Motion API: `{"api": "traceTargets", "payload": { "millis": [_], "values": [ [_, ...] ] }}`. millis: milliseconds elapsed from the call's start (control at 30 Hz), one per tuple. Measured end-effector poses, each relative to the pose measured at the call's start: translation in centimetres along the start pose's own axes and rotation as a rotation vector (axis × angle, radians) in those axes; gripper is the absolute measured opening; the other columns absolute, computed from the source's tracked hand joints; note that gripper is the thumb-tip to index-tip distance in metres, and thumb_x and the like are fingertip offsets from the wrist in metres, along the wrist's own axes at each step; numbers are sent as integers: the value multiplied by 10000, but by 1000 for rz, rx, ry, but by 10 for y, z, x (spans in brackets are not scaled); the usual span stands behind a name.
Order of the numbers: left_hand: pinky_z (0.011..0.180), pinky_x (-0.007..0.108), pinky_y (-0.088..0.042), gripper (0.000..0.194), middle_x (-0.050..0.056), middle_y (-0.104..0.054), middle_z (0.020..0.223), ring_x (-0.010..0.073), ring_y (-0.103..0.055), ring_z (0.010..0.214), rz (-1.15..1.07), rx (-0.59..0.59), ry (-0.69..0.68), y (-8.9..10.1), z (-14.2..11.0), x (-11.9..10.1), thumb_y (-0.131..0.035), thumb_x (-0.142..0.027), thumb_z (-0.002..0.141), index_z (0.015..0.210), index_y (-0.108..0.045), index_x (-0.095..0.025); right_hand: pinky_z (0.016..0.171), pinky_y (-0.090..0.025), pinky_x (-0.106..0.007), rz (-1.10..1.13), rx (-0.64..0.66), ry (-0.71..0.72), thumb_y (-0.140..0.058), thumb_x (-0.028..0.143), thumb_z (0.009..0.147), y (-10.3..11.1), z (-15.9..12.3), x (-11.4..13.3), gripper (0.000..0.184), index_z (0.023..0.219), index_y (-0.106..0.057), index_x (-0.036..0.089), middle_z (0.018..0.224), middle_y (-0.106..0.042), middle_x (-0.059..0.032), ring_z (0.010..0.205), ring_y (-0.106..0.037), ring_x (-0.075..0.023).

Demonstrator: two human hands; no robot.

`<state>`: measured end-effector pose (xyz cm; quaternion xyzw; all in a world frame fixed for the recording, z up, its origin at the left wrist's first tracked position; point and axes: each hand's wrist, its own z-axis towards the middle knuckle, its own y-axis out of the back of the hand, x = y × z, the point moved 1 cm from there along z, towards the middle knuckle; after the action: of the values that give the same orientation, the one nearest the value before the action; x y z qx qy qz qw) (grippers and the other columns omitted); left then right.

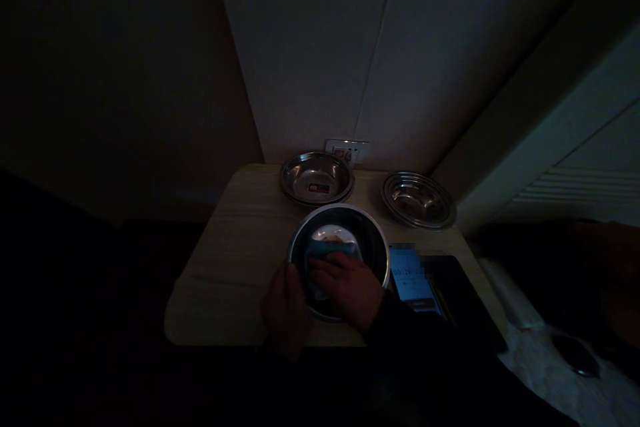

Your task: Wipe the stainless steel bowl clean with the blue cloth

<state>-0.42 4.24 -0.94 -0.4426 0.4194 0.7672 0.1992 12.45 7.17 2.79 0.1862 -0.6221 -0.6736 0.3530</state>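
Note:
A round metal bowl (374,250) stands near the front edge of the small table. My left hand (286,310) is closed on the bowl's near-left rim. Inside the bowl, my right hand (350,287) presses a blue-green cloth (330,247) against the bottom, its fingers partly bent over the cloth. A pale, shiny patch of the bowl's bottom shows just beyond the cloth. The dim light hides the fingertips of my left hand and part of the cloth.
Behind the bowl are stacked metal bowls (315,177) with a dark label inside, and at the right more stacked metal dishes (417,200). A lit phone (413,280) lies beside a dark flat object (465,293). The wood-look table (225,280) meets a wall with a socket (347,149).

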Motion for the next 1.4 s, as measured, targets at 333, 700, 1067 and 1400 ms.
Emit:
{"api": "traceTargets", "payload": {
  "millis": [333, 700, 1067, 1400],
  "values": [
    [509, 190, -412, 278, 32, -665, 650, 105, -575, 534, 1, 7, -5, 0, -2, -2, -421, -311, 844, 822, -652, -158, 700, -388, -335, -68, 312, -79, -522, 114, 725, 34, -26, -6, 167, 838, -609, 201, 831, -688, -32, 865, -545, -212],
    [567, 210, -451, 314, 59, -693, 738, 133, -612, 622, -37, -12, -7, 0, -3, -3, -413, -344, 839, 882, -659, -152, 800, -403, -360, -78, -46, -155, -475, 92, 715, 43, -71, -20, 369, 1057, -591, 169, 1120, -623, -68, 982, -496, -227],
    [674, 243, -495, 376, 81, -690, 896, 166, -630, 786, -240, 93, 96, -1, -4, 1, -408, -428, 825, 950, -626, -149, 834, -435, -387, 94, -104, -186, -485, 108, 745, 7, -49, 4, 371, 1103, -566, 162, 1189, -590, -77, 1006, -511, -234],
    [895, 297, -452, 359, 65, -619, 1146, 183, -563, 1059, -301, 230, 154, -5, -6, 10, -406, -392, 841, 1088, -585, -201, 962, -407, -346, 588, -467, -353, -418, 150, 819, -10, -22, 40, 419, 1236, -437, 187, 1253, -531, -89, 1165, -471, -187]
  ]
}}
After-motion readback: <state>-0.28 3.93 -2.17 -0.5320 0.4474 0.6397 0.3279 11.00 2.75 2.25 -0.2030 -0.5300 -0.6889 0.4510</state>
